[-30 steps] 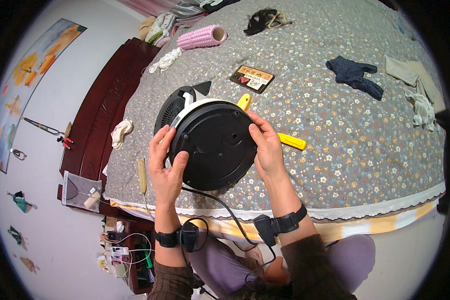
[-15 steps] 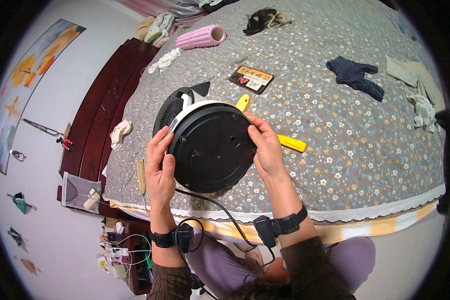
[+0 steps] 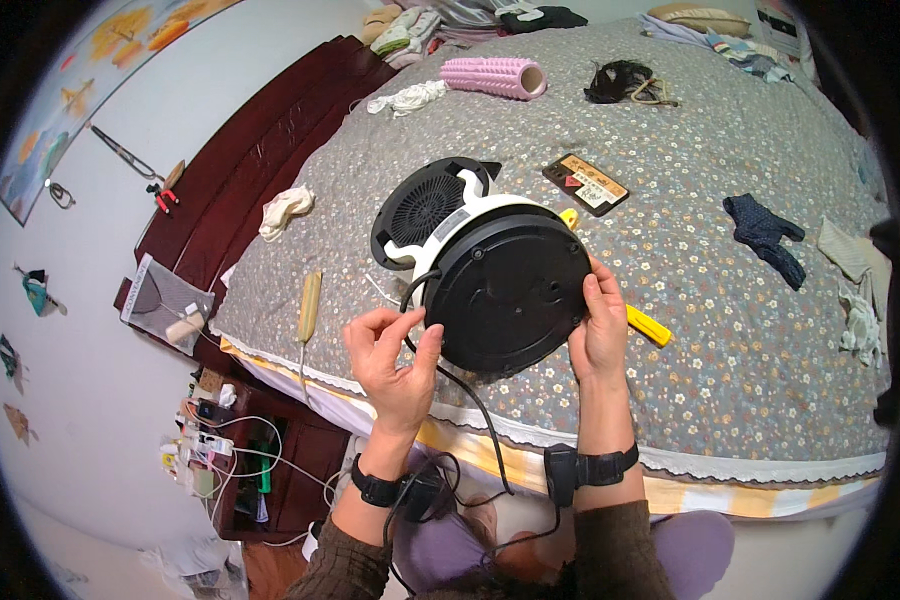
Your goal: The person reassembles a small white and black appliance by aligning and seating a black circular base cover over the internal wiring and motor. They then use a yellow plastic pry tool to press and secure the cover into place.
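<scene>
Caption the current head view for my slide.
Right hand holds a fan by its black base, left hand beside the cable, floral bedspread behind.

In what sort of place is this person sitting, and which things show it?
Most likely a bedroom in a home: there is a wide bed with a grey flower-patterned cover, what looks like a long dark red headboard, and a small dark blue cloth garment.

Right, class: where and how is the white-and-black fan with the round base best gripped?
The fan is probably best held by the rim of its black, disc-shaped base, hands coming from left and right, since the underside faces the person. The right hand is on the right edge; the left hand should clear the black cable nearby.
</scene>
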`<state>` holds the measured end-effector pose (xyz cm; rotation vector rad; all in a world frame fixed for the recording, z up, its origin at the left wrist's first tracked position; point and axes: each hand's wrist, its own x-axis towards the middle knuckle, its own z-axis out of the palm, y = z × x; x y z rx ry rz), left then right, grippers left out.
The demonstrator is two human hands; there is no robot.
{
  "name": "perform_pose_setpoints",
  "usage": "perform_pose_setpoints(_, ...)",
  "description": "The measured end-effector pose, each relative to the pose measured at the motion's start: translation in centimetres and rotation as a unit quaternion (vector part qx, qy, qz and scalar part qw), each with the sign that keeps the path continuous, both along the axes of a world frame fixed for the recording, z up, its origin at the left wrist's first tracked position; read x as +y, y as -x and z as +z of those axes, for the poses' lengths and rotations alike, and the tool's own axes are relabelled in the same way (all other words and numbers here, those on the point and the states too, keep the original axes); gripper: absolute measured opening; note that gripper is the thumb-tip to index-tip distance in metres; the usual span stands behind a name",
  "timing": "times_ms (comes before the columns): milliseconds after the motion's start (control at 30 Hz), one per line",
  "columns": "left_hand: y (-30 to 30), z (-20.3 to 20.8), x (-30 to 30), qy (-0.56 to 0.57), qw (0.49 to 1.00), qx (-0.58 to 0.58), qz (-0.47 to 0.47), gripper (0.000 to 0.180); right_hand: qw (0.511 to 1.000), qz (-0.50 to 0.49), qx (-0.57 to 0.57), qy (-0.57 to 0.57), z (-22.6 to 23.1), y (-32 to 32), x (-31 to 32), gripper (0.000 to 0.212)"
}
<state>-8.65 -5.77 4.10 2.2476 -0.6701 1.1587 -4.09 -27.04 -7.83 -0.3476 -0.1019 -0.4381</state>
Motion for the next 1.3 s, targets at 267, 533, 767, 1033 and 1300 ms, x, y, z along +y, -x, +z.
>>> perform_pose_setpoints(267, 1.3, -0.5, -1.8, 0.011, 0.997, 0.044, 0.063, 0.036, 1.000, -0.001, -0.011, 0.013, 0.4, 0.3, -0.2, 0.024)
perform_pose_setpoints(533, 0.9, -1.7, -1.7, 0.165, 0.980, 0.107, -0.016, 0.034, 0.999, 0.003, 0.006, 0.032, 0.8, 0.4, -0.5, 0.024)
perform_pose_setpoints(767, 0.0, -2.2, -1.9, 0.300, 0.932, 0.174, -0.105, 0.031, 0.999, 0.007, 0.011, 0.044, 1.3, 1.4, -0.7, 0.026)
perform_pose_setpoints(1033, 1.2, -2.1, -2.2, 0.256, 0.949, 0.153, -0.104, 0.028, 1.000, -0.008, 0.022, 0.014, 0.6, 2.3, -0.5, 0.024)
perform_pose_setpoints(1300, 5.6, -5.1, -2.6, 0.082, 0.990, 0.018, -0.113, 0.039, 1.000, 0.014, -0.006, -0.027, -1.4, 2.9, -1.3, 0.030)
